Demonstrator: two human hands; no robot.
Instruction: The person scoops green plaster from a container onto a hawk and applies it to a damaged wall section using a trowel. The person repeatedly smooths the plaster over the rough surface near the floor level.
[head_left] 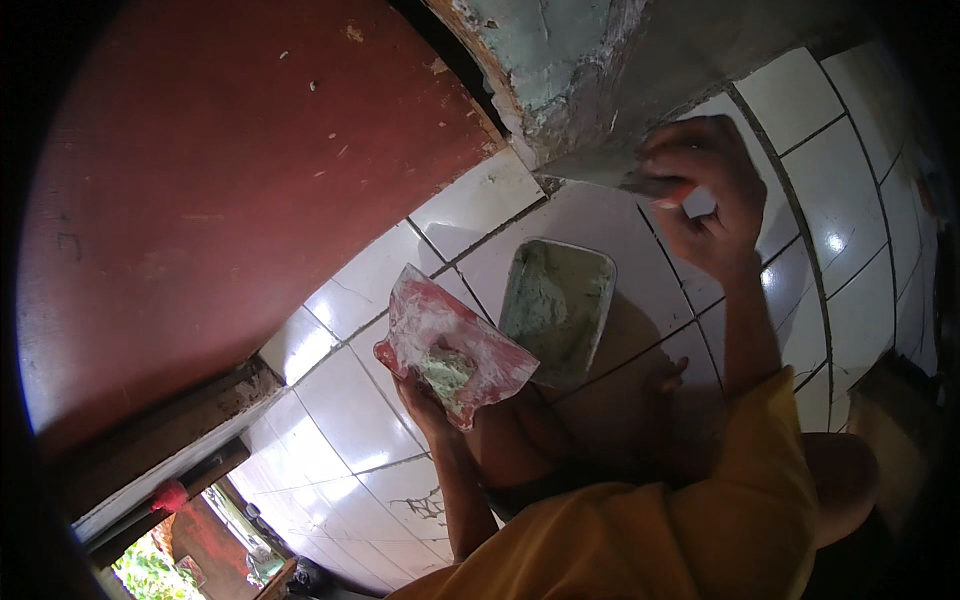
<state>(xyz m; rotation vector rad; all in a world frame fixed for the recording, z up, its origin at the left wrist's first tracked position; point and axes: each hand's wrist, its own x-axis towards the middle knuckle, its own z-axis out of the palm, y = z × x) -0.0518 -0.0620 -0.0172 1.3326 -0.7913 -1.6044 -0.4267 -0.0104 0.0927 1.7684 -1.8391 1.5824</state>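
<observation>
Your left hand [425, 408] holds the smeared red sheet [430, 310], your right hand [708, 190] grips the putty knife [590, 167] beside the wall [560, 85], tray [612, 275] between them, and tipping that sheet could drop the putty lump [447, 374] onto the tiles [340, 400].

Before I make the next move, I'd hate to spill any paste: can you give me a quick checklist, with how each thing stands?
1. Right hand gripping the flat-bladed tool: ok.
2. Left hand holding the red piece: ok.
3. Paste lump resting on that piece: ok.
4. Tray open side up on the tiles: ok.
5. Blade touching the wall: cannot tell.
6. Paste loaded on the blade: cannot tell.
</observation>
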